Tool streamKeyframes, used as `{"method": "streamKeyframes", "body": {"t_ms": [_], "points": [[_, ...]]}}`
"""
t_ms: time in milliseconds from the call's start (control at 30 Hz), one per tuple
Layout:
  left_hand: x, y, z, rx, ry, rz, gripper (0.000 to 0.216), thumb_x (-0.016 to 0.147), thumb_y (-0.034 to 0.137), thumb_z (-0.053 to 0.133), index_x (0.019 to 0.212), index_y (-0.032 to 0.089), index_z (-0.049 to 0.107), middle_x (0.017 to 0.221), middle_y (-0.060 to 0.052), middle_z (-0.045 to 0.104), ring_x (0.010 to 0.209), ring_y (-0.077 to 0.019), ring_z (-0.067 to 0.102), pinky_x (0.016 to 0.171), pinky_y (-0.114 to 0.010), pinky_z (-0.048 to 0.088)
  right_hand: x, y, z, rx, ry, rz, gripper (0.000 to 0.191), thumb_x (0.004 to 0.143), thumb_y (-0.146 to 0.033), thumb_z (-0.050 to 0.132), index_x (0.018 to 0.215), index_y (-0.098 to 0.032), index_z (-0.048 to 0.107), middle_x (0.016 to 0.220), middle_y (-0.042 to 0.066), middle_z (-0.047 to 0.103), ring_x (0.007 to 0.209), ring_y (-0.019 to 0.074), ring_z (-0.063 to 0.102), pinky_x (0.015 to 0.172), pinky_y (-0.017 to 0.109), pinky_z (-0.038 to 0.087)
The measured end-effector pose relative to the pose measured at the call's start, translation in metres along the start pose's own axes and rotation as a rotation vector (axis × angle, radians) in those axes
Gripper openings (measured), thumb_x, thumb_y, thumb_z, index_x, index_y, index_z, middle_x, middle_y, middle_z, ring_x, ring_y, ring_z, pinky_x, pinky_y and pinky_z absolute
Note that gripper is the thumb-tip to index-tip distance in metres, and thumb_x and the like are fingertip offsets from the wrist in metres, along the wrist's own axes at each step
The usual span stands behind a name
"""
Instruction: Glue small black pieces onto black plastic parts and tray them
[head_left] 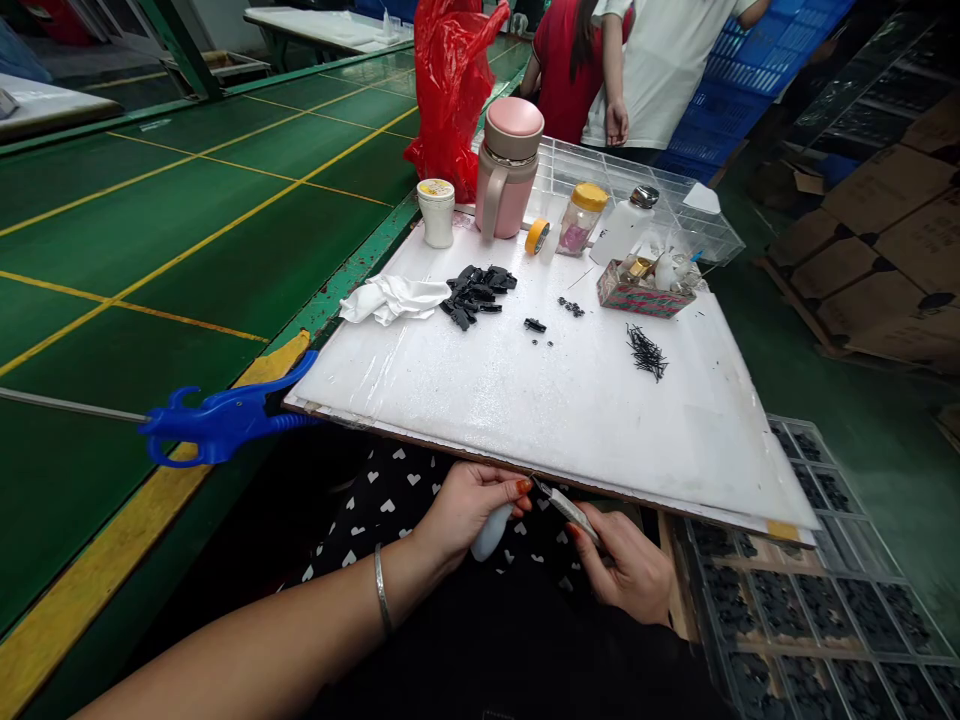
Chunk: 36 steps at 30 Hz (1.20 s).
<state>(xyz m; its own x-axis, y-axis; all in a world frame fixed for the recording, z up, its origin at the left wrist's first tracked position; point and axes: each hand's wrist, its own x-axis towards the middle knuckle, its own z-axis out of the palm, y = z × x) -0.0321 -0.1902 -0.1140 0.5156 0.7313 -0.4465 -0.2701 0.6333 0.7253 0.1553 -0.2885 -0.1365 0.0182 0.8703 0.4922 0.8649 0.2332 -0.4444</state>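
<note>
My left hand (480,505) is closed at the table's near edge, its thumb and fingers pinched together. A pale, smooth, rounded object (491,533) shows under its fingers; its kind is unclear. My right hand (626,565) grips a slim tool with a light grey handle (576,515), whose dark tip points at the left fingertips. Anything small between the left fingertips and that tip is too small to make out. On the white table (450,385) beyond lie a pile of black plastic parts (476,295), one separate black part (535,325) and a heap of black pins (646,353).
A pink mug flask (510,170), white tub (436,212), yellow-lidded jar (582,218) and small box (645,288) stand at the back. A blue air gun (225,420) lies left. Compartment trays (825,600) hold black parts at right. Two people stand beyond.
</note>
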Motion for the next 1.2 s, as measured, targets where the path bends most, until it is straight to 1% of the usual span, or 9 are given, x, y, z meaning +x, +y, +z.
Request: {"method": "streamKeyframes", "body": {"t_ms": [200,333,467,600,733,933,1033,1133,1200], "points": [[0.001,-0.003,-0.001,-0.011,-0.012,0.008,0.023,0.070,0.031,0.079,0.072,0.009,0.073,0.065,-0.005,0.067,0.059,-0.0095,0.058,0.059,-0.019,0.045,0.001,0.001,0.001,-0.007,0.020,0.013,0.016,0.089,-0.022,0.062,0.102,-0.019,0.071,0.071,0.002,0.067,0.058,0.0138,0.061,0.055,0.024,0.042],[0.002,-0.004,-0.002,-0.003,-0.008,0.009,0.023,0.071,0.031,0.079,0.073,0.009,0.073,0.066,-0.005,0.068,0.060,-0.0098,0.059,0.060,-0.019,0.045,0.001,0.001,-0.001,0.006,0.008,-0.004,0.017,0.089,-0.020,0.062,0.104,-0.019,0.070,0.073,0.003,0.068,0.059,0.0136,0.061,0.055,0.023,0.043],[0.001,-0.003,-0.001,0.007,-0.007,0.008,0.022,0.071,0.031,0.079,0.071,0.009,0.073,0.065,-0.005,0.068,0.059,-0.0095,0.058,0.058,-0.019,0.044,0.002,0.002,0.000,0.010,-0.004,-0.026,0.018,0.089,-0.018,0.062,0.106,-0.018,0.068,0.076,0.004,0.068,0.060,0.0136,0.061,0.057,0.024,0.044],[0.001,-0.001,0.000,0.013,0.004,0.006,0.024,0.068,0.033,0.080,0.069,0.010,0.072,0.064,-0.005,0.067,0.058,-0.0098,0.058,0.056,-0.019,0.042,0.002,0.004,0.005,0.025,0.016,-0.042,0.018,0.089,-0.017,0.062,0.106,-0.017,0.069,0.076,0.004,0.068,0.062,0.0140,0.062,0.059,0.024,0.046],[0.001,-0.001,0.000,0.007,-0.001,0.010,0.026,0.066,0.033,0.081,0.071,0.009,0.073,0.064,-0.005,0.067,0.059,-0.0104,0.058,0.059,-0.020,0.044,0.001,0.001,0.012,0.011,0.047,-0.002,0.017,0.090,-0.019,0.060,0.104,-0.018,0.070,0.074,0.003,0.068,0.060,0.0136,0.062,0.060,0.024,0.047],[0.000,0.000,-0.002,0.008,0.000,-0.004,0.027,0.065,0.034,0.082,0.073,0.009,0.073,0.064,-0.005,0.067,0.060,-0.0108,0.058,0.060,-0.021,0.044,0.000,-0.002,0.010,0.042,-0.020,0.044,0.021,0.091,-0.021,0.057,0.108,-0.018,0.069,0.076,0.004,0.068,0.063,0.0146,0.062,0.061,0.025,0.047],[-0.002,0.001,-0.003,0.020,-0.023,-0.024,0.027,0.065,0.034,0.082,0.072,0.009,0.073,0.064,-0.005,0.068,0.058,-0.0104,0.058,0.060,-0.021,0.044,0.002,-0.003,0.001,0.115,-0.024,0.106,0.018,0.092,-0.024,0.055,0.099,-0.017,0.070,0.073,0.004,0.067,0.061,0.0144,0.061,0.057,0.024,0.046],[-0.006,0.005,-0.002,0.062,-0.082,-0.040,0.024,0.065,0.031,0.082,0.072,0.010,0.074,0.064,-0.006,0.069,0.059,-0.0111,0.059,0.061,-0.022,0.045,0.008,-0.012,-0.009,0.229,-0.027,0.278,0.022,0.092,-0.032,0.054,0.084,-0.018,0.068,0.067,0.001,0.063,0.056,0.0137,0.058,0.051,0.022,0.042],[-0.010,0.008,0.001,0.100,-0.122,-0.020,0.021,0.066,0.029,0.081,0.073,0.011,0.074,0.065,-0.007,0.070,0.062,-0.0126,0.062,0.062,-0.022,0.045,0.014,-0.022,-0.013,0.296,-0.040,0.388,0.024,0.088,-0.039,0.059,0.080,-0.018,0.068,0.057,-0.002,0.056,0.047,0.0118,0.050,0.045,0.022,0.038]]}}
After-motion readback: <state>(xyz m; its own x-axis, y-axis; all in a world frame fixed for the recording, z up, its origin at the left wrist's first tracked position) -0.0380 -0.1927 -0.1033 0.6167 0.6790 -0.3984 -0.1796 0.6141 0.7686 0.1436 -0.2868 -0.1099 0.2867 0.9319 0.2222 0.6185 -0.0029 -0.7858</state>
